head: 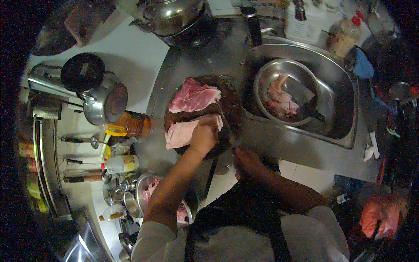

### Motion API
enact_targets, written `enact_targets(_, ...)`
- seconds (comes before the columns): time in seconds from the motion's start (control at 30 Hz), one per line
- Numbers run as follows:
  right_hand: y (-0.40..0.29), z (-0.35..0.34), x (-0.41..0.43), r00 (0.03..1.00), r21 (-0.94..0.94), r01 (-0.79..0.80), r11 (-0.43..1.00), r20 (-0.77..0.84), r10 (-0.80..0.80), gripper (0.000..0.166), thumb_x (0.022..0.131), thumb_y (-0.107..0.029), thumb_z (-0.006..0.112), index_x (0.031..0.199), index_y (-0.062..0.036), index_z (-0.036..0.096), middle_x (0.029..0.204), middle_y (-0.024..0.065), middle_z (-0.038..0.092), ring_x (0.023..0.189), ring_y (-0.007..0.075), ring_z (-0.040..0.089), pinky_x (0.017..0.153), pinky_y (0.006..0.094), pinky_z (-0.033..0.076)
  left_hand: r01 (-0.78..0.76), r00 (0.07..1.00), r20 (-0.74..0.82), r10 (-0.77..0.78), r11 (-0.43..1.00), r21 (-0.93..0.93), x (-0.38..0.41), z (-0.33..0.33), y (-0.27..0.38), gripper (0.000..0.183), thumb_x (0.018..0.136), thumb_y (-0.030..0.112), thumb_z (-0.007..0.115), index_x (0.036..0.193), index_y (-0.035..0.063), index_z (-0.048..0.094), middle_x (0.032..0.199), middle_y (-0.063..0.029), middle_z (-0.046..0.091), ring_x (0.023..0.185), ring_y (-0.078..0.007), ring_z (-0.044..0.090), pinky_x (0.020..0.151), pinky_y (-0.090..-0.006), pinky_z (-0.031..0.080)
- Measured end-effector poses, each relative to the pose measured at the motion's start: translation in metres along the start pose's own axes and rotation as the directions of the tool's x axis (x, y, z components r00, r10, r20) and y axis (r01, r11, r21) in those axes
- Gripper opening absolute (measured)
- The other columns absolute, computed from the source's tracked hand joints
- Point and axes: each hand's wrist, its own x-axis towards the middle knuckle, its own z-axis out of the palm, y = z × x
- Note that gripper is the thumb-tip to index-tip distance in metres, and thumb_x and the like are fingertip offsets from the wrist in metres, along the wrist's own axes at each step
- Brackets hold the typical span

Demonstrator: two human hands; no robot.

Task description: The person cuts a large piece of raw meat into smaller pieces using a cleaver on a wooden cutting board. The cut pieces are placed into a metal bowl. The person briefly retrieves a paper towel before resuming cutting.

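Note:
A round dark chopping board (234,98) lies on the steel counter. Two slabs of raw meat are on it: a red one (194,95) at the far side, and a pale, skin-side one (180,132) nearer me. My left hand (205,136) presses on the right part of the pale slab, fingers bent over it. Beside the board's near right edge, my right hand (245,159) is closed around the handle of a knife; its blade (226,121) reaches up over the board, to the right of the slabs, and looks blurred. The handle is mostly hidden by my fingers.
On the right, a sink (340,108) holds a steel bowl (258,95) with meat pieces and a cleaver (301,93). A kettle (173,16) stands at the back. Oil bottle (137,124), lidded pot (108,98) and a tray of meat (140,186) are on the left.

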Motion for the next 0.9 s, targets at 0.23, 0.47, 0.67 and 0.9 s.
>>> enact_targets(0.23, 0.02, 0.053, 0.018, 0.976, 0.357, -0.183, 0.916, -0.043, 0.212, 0.035, 0.093, -0.035, 0.033, 0.092, -0.005, 0.051, 0.066, 0.0096, 0.054, 0.051, 0.0218, 0.052, 0.05, 0.0358, 0.044, -0.012, 0.997, 0.082, 0.015, 0.999, -0.036, 0.004, -0.012, 0.005, 0.009, 0.07, 0.013, 0.062, 0.074, 0.005, 0.061, 0.097, -0.0099, 0.06, 0.098, -0.0272, 0.054, 0.081, -0.0379, 0.046)
enact_targets(0.47, 0.005, 0.057, 0.017, 0.923, 0.628, -0.371, 0.684, 0.171, 0.344, 0.039, 0.093, -0.039, 0.031, 0.087, -0.0056, 0.05, 0.057, 0.0072, 0.052, 0.041, 0.0172, 0.048, 0.035, 0.0313, 0.036, -0.01, 0.99, 0.138, -0.003, 0.996, 0.094, 0.005, 0.007, -0.011, 0.015, 0.071, 0.019, 0.062, 0.074, 0.0046, 0.065, 0.078, -0.0162, 0.063, 0.076, -0.0329, 0.061, 0.07, -0.0395, 0.05)
enact_targets(0.67, 0.063, 0.082, 0.039, 0.951, 0.458, 0.238, 0.856, -0.288, -0.11, 0.036, 0.093, -0.038, 0.034, 0.093, -0.0049, 0.049, 0.055, 0.0078, 0.051, 0.04, 0.0175, 0.047, 0.036, 0.0311, 0.037, -0.059, 0.98, 0.199, -0.005, 0.947, 0.315, 0.005, -0.014, 0.024, 0.016, 0.072, 0.019, 0.058, 0.067, 0.0054, 0.066, 0.071, -0.0152, 0.063, 0.066, -0.0301, 0.062, 0.06, -0.0407, 0.051)
enact_targets(0.9, 0.026, 0.053, 0.025, 0.967, 0.719, -0.226, 0.658, 0.087, 0.238, 0.035, 0.094, -0.038, 0.034, 0.098, -0.0065, 0.047, 0.056, 0.0066, 0.049, 0.04, 0.0165, 0.045, 0.037, 0.0312, 0.038, -0.076, 0.986, 0.165, -0.006, 0.871, 0.485, 0.0, 0.007, 0.017, 0.012, 0.071, 0.016, 0.056, 0.066, 0.0075, 0.063, 0.066, -0.0103, 0.063, 0.059, -0.0265, 0.062, 0.052, -0.0407, 0.05)
